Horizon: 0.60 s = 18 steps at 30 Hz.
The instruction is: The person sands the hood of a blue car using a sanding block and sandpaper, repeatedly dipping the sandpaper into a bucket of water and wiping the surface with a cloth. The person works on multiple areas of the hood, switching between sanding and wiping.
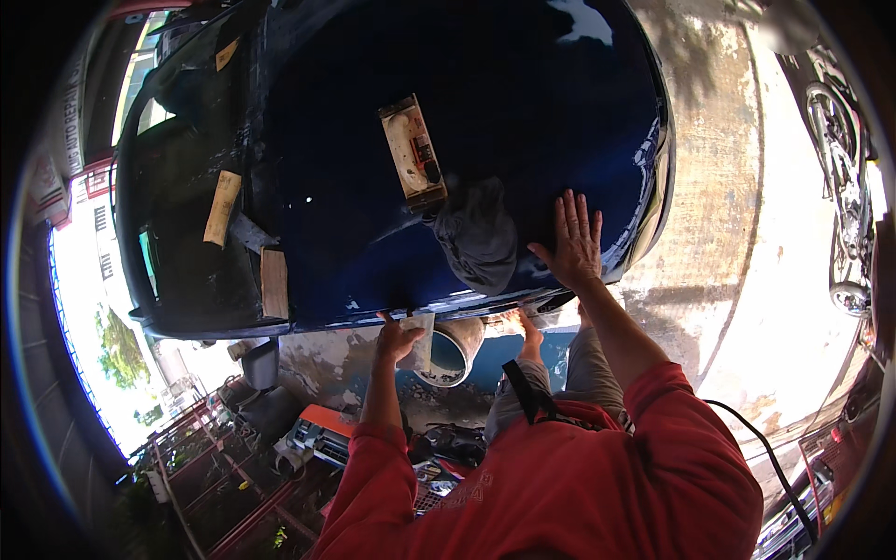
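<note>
My right hand [576, 245] lies flat on the dark blue car hood [345, 121], fingers stretched, close to the front end. At the near side edge of the car is my left hand [399, 340], lower than the hood surface. Its fingers are curled at a pale flat piece [419, 342], whose kind I cannot make out. A crumpled dark grey cloth [478, 238] rests on the hood left of my right hand. Touching the cloth's upper end, a shallow wooden tray [399, 140] carries a small orange and black object [425, 157].
Wood-coloured blocks [223, 207] lie near the windshield. Below the car's edge stands a round bucket [448, 359] near my feet. An orange-topped case [327, 425] and clutter sit lower left. A black cable [770, 448] runs at right; a motorcycle [840, 187] stands beyond.
</note>
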Motion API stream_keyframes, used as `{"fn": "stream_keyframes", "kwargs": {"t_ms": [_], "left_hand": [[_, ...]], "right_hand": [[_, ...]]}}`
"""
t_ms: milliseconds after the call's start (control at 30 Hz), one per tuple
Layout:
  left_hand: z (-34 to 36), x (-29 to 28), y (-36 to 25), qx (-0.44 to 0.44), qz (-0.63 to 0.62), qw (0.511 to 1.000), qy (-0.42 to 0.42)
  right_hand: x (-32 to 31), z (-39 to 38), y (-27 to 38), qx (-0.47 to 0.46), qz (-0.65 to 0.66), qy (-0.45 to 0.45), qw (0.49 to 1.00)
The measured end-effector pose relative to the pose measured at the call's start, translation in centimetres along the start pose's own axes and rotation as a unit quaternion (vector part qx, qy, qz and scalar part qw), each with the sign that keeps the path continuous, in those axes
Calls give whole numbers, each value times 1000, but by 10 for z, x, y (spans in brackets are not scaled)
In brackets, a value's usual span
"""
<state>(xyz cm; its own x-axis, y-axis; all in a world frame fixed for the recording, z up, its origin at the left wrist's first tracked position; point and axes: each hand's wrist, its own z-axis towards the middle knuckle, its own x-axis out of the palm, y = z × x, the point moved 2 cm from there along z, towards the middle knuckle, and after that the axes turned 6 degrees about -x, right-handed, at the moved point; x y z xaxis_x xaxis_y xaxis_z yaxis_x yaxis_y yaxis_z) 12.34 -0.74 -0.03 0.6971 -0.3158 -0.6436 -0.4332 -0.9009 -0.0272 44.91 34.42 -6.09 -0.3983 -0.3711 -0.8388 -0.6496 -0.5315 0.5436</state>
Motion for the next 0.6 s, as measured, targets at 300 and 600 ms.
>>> {"fn": "stream_keyframes", "kwargs": {"t_ms": [300,600], "left_hand": [[-4,-13,-20,-28,13,999,13],[8,-6,-17,-59,32,998,3]], "right_hand": [[-10,3,5,5,-6,56,998],[-22,3,-14,-46,40,68,996]]}}
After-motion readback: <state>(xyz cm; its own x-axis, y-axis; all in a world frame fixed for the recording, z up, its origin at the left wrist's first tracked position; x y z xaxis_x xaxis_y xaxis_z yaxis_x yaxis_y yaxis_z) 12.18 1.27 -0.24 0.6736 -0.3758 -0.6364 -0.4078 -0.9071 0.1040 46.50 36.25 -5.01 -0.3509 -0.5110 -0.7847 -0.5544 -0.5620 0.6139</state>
